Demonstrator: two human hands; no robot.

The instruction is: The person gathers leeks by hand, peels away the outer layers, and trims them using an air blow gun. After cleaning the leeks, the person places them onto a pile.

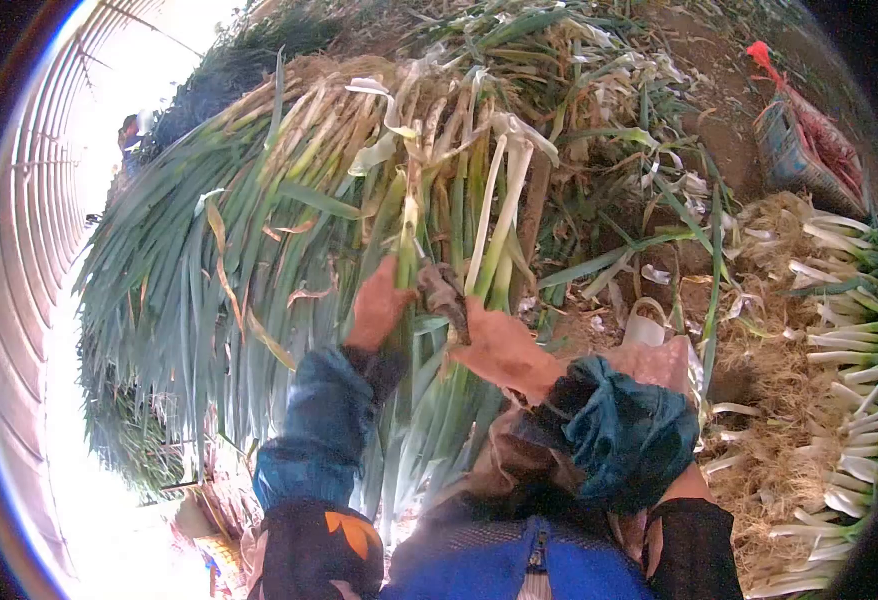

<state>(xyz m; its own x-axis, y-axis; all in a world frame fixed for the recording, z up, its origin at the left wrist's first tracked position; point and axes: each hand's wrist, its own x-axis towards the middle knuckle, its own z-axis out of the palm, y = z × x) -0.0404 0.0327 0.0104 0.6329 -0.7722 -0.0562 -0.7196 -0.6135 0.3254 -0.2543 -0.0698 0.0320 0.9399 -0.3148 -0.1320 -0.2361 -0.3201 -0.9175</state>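
Observation:
My left hand (379,305) is closed around a long green onion stalk (412,215), whose pale end points away from me. Close beside it, my right hand (504,345) grips a small knife (441,292); its handle looks dark and wrapped, and its thin tip lies right at the stalk. Under and beyond both hands spreads a large heap of green onions (189,240), long leaves trailing toward me and to the left. Several pale stalks (504,215) stick out just past my right hand.
To the right, trimmed green onions (859,400) lie in a row with roots inward. A woven sack with red netting (809,145) stands at the upper right. Peeled scraps litter the soil (714,120). At far left, a person (129,135) is near the ribbed tunnel wall (44,250).

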